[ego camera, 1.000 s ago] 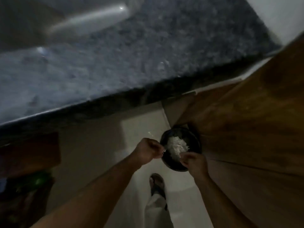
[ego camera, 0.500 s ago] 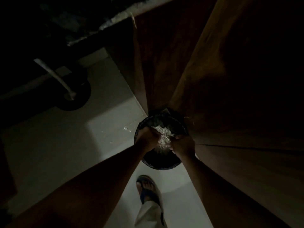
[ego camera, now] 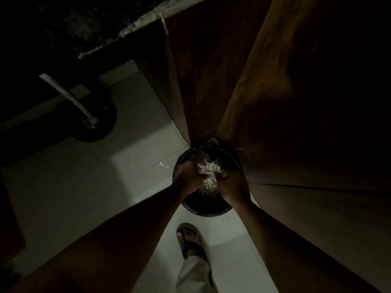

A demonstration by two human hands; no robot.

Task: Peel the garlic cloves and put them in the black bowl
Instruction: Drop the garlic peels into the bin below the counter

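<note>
The view is dark. Low in the middle, a black round container (ego camera: 208, 209) sits below my hands, against the foot of a wooden cabinet door. My left hand (ego camera: 187, 176) and my right hand (ego camera: 233, 185) are side by side over its mouth. Both have their fingers curled round a pale clump of garlic skins (ego camera: 210, 169) held between them. Loose pale shreds hang down from the clump into the container. No whole garlic clove can be made out.
Brown wooden cabinet doors (ego camera: 296, 102) fill the right side. The dark counter underside (ego camera: 84, 28) is at the top left. A pale pipe (ego camera: 67, 96) runs down to a floor drain. Skin scraps (ego camera: 163, 163) lie on the light floor. My sandalled foot (ego camera: 190, 240) stands below the container.
The view has dropped from the granite counter to the floor. My hands have closed in together over the black container, and the scene has grown much darker.
</note>
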